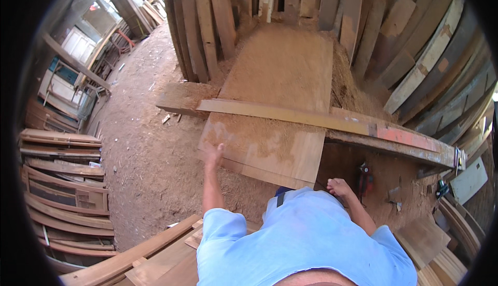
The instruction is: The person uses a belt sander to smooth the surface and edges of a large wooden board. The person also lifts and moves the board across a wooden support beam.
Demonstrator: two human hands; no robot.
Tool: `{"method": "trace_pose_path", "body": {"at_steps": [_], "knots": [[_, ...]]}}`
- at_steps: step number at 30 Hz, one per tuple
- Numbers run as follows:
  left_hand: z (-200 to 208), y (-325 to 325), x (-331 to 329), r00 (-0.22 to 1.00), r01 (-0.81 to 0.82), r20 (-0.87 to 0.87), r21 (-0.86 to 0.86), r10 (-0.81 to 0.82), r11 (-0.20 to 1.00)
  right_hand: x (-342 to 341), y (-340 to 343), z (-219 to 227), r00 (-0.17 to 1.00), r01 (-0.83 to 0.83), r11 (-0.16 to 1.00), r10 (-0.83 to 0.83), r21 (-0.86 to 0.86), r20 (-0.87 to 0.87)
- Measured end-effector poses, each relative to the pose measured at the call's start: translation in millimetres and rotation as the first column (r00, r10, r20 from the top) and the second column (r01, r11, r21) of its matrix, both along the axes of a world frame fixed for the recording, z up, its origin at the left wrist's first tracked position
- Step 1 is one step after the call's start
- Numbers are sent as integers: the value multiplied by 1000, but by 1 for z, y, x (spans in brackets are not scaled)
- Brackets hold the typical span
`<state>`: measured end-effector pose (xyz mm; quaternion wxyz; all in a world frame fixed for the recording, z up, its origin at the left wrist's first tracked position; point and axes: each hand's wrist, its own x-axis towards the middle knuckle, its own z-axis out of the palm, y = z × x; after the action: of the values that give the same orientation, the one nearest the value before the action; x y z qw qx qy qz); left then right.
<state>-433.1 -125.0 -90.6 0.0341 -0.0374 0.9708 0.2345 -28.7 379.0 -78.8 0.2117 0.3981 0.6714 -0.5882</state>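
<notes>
A wide wooden board (277, 68), dusted with sawdust, lies in front of me, its near end close to my body. A long straight wooden beam (270, 110) crosses over it from left to right. My left hand (212, 154) is at the board's near left edge, fingers apart and thumb raised; whether it touches the board is hard to tell. Close to my waist, just right of the board's near corner, my right hand (338, 187) is curled closed. What lies inside its fingers, if anything, is hidden.
A red and black power tool (365, 177) is on the ground at right. Many planks (223, 24) lean upright at the back and right. Stacked timber (67, 198) lies far left. A thick block (181, 98) sits left of the board. Loose boards (166, 262) lie behind me.
</notes>
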Motion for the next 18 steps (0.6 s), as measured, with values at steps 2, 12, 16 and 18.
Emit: {"method": "trace_pose_path", "body": {"at_steps": [2,12,16,18], "knots": [[-3,-37,-24,995,5,102,-132,9,991,-15,-11,-12,996,-86,996,86,2,10],[60,-41,-39,963,85,262,-80,-62,993,-61,-49,-62,986,-166,986,166,-2,-9],[55,-42,-35,966,143,201,105,-162,984,-61,-48,-45,979,-203,974,200,99,37],[48,-44,-32,979,138,138,95,-151,986,-62,-49,-38,983,-185,978,184,97,19]]}}
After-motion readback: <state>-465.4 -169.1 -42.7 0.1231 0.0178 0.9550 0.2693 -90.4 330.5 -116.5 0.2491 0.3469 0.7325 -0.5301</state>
